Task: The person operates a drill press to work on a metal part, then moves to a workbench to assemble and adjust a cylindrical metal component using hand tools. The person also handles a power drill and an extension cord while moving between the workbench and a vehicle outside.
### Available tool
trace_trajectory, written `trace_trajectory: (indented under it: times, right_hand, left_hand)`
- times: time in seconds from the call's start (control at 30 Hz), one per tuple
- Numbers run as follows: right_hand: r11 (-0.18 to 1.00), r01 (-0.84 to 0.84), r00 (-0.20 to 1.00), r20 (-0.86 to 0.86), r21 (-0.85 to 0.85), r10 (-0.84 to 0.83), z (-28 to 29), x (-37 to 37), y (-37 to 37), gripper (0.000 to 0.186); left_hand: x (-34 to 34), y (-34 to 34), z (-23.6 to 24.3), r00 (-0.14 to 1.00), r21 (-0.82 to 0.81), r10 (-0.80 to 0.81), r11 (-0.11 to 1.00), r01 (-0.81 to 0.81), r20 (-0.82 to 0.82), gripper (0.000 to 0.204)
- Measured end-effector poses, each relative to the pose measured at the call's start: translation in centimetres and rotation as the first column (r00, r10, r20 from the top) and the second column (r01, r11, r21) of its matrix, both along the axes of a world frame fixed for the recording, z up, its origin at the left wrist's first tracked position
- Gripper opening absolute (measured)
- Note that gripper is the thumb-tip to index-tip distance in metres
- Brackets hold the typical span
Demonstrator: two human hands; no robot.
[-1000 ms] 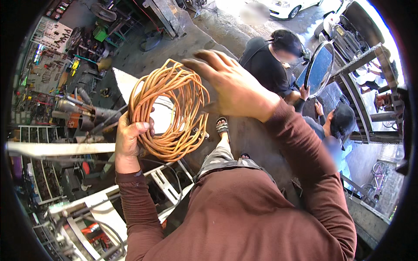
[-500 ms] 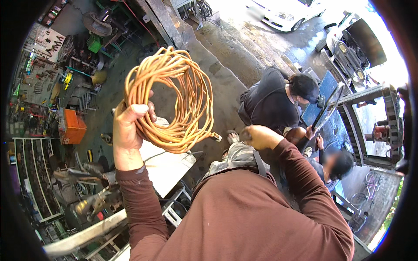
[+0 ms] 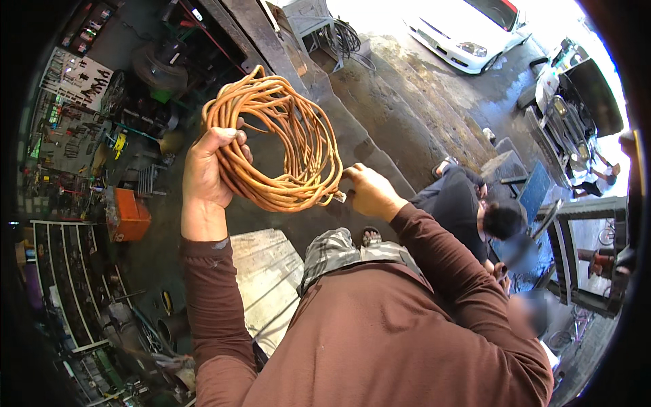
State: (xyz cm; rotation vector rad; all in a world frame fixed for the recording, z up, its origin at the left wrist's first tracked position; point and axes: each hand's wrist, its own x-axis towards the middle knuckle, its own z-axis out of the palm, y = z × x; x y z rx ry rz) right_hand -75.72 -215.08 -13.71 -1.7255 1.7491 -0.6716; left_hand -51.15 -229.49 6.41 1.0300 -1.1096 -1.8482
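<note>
A thick coil of orange-brown electrical cord (image 3: 312,136) is held up in front of me. My left hand (image 3: 215,163) is closed around its left side, thumb over the strands. A pale end of the cord, seemingly a plug (image 3: 339,197), sticks out at the coil's lower right. My right hand (image 3: 373,192) is beside that end, index finger and lower fingers apart, its fingertips at the coil's right edge. Whether they touch the cord is hard to tell.
Below the coil lies a pale board (image 3: 264,271). An orange box (image 3: 127,214) and a tool-hung wall panel (image 3: 76,81) are at left. Two people, one in a dark shirt (image 3: 451,210), work at right. Concrete steps (image 3: 407,102) lead toward a white car (image 3: 461,34).
My right hand has moved up and left to the coil's right edge. My left hand still holds the coil. The view has shifted, and the dark-shirted person appears lower and farther right.
</note>
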Motion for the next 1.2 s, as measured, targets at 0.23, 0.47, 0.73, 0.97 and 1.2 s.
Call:
trace_trajectory:
  times: [0.23, 0.47, 0.73, 0.97, 1.2]
  right_hand:
    - [0.974, 0.193, 0.918, 0.371, -0.117, -0.137, 5.4, -7.6, -11.2, 0.033]
    - [0.984, 0.007, 0.978, 0.206, 0.177, -0.044, 6.6, -11.1, -17.1, 0.023]
    - [0.893, 0.450, 0.893, 0.024, 0.032, -0.450, -2.4, -10.1, -21.6, 0.029]
    - [0.958, 0.284, 0.958, 0.054, -0.038, -0.282, -0.5, -18.3, -28.7, 0.027]
    - [0.954, 0.121, 0.991, 0.024, 0.274, -0.133, -7.7, -24.5, -31.0, 0.053]
  left_hand:
    - [-4.8, -11.3, -3.1, 0.988, -0.090, -0.001, 0.996, 0.015, 0.155, 0.030]
    - [-10.2, -21.0, -5.0, 0.988, -0.043, -0.140, 0.989, 0.144, 0.071, 0.025]
    - [-16.7, -29.4, -4.7, 0.967, -0.010, -0.243, 0.970, 0.244, 0.073, 0.025]
    - [-23.6, -35.5, -5.4, 0.960, 0.004, -0.221, 0.975, 0.224, 0.171, 0.023]
    - [-30.3, -40.4, -4.0, 0.956, 0.100, -0.289, 0.954, 0.283, 0.047, 0.030]
